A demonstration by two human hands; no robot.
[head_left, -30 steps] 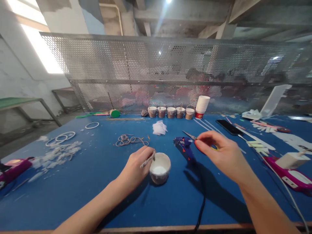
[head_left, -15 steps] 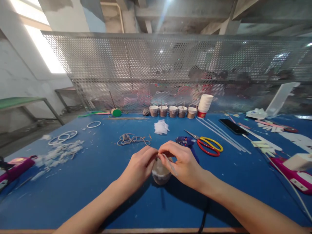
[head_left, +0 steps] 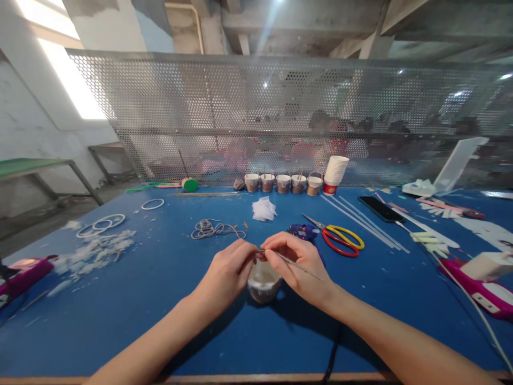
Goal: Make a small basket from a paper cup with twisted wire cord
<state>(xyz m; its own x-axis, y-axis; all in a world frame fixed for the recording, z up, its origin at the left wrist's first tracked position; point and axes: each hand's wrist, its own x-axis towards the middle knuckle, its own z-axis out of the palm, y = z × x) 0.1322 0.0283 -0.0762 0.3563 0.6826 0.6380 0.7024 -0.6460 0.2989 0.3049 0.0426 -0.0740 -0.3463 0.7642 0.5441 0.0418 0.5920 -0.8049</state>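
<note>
A small white paper cup (head_left: 262, 282) wrapped in brownish cord stands on the blue table (head_left: 160, 321) in front of me. My left hand (head_left: 229, 274) and my right hand (head_left: 298, 263) meet just above its rim, fingertips pinched together on a thin strand of cord (head_left: 296, 263) that runs out over my right hand. Both hands partly hide the cup. Just behind my right hand lies a blue glue gun (head_left: 302, 232).
Red and yellow scissors (head_left: 340, 239) lie right of the glue gun. A coil of cord (head_left: 214, 230), white rings (head_left: 102, 224), white scraps (head_left: 94, 251), a row of wrapped cups (head_left: 282, 183), a cup stack (head_left: 335, 174), a phone (head_left: 380, 208) and pink glue guns (head_left: 479, 291) surround me. A perforated metal screen (head_left: 256, 117) backs the table.
My right hand left the scissors on the table and came left to the cup, joining my left hand on the cord. The strand now stretches out over my right hand.
</note>
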